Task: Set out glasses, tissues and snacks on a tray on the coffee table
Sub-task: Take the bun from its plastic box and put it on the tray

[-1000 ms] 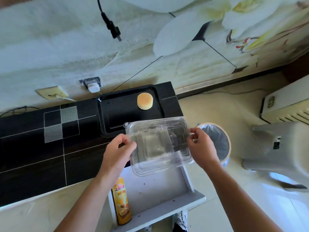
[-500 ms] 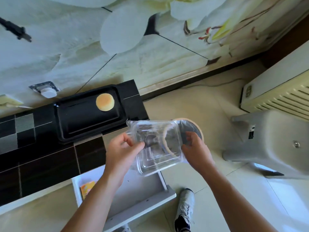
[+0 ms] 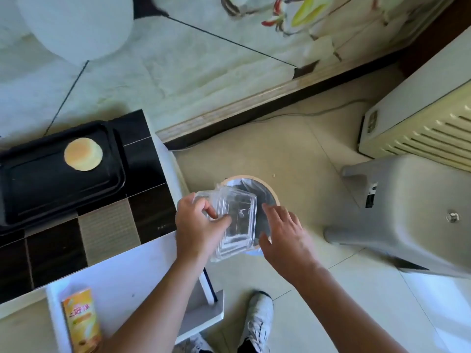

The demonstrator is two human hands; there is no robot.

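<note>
A black tray (image 3: 30, 200) lies on the dark tiled coffee table (image 3: 142, 154), with one round yellow cake (image 3: 83, 154) near its far right corner. My left hand (image 3: 198, 225) grips an empty clear plastic clamshell box (image 3: 235, 220) by its left edge, holding it over a round waste bin (image 3: 267, 194) on the floor. Just right of the box, my right hand (image 3: 285, 235) hovers with fingers spread, holding nothing. A yellow snack canister (image 3: 81, 319) lies in the open white drawer (image 3: 122, 271) below the table.
A grey plastic stool (image 3: 407, 212) lies on the floor at the right, with a cream heater (image 3: 420, 118) behind it. The wall with a flower pattern runs along the back. My white shoes (image 3: 257, 319) stand beside the drawer's front.
The view swung right and both hands carried the clear box from above the drawer to over the bin. My right hand has let go of the box.
</note>
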